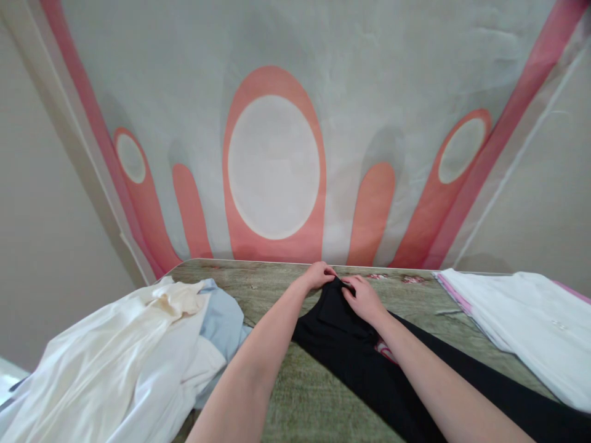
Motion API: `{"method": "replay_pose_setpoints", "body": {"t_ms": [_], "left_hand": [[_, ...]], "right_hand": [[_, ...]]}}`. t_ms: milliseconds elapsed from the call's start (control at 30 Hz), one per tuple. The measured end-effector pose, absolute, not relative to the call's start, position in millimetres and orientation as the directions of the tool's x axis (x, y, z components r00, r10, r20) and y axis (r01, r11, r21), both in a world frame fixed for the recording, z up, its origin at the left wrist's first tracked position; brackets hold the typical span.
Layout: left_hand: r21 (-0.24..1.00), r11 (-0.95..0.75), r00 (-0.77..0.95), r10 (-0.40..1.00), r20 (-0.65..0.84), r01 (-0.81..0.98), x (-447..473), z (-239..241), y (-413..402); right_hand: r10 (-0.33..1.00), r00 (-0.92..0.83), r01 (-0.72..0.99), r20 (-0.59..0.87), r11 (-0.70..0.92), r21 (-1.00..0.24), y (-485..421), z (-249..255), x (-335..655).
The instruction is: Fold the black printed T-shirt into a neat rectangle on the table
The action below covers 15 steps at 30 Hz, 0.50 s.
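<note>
A pair of black trousers (355,363) lies on the wood-patterned table (318,400), its two legs spread toward the lower right. At the far end, my left hand (319,274) is closed on the top edge of the waist. Close beside it, my right hand (364,298) pinches the same waist edge, fingers bent over the black cloth. Part of the fabric between the hands is folded over, and the fingertips are partly hidden by it. My right forearm covers some of the right trouser leg.
A loose heap of cream, white and light blue clothes (124,357) lies on the left of the table. At the right edge is a flat pile of white and pink clothes (530,326). Behind the table rises a grey wall sheet (415,74) printed with pink shapes.
</note>
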<state>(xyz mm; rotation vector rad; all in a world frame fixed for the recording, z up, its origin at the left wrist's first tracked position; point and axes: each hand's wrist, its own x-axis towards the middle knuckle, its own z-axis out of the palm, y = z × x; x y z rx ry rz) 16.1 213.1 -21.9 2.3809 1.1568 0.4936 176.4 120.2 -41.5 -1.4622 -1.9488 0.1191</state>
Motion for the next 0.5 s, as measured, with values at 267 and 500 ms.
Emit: {"method": "replay_pose_setpoints", "body": {"t_ms": [267,500], "left_hand": [[0.392,-0.503,0.458,0.864,0.209,0.770,8.1,-13.4,203.8],[0.334,-0.485,0.433,0.874,0.222,0.808,6.9,-6.5,193.1]], "right_hand": [[0.851,-0.293,0.852,0.437,0.439,-0.283,118.4,-38.9,174.1],[0.851,-0.287,0.839,0.440,0.445,-0.313,117.5,-36.8,172.8]]}}
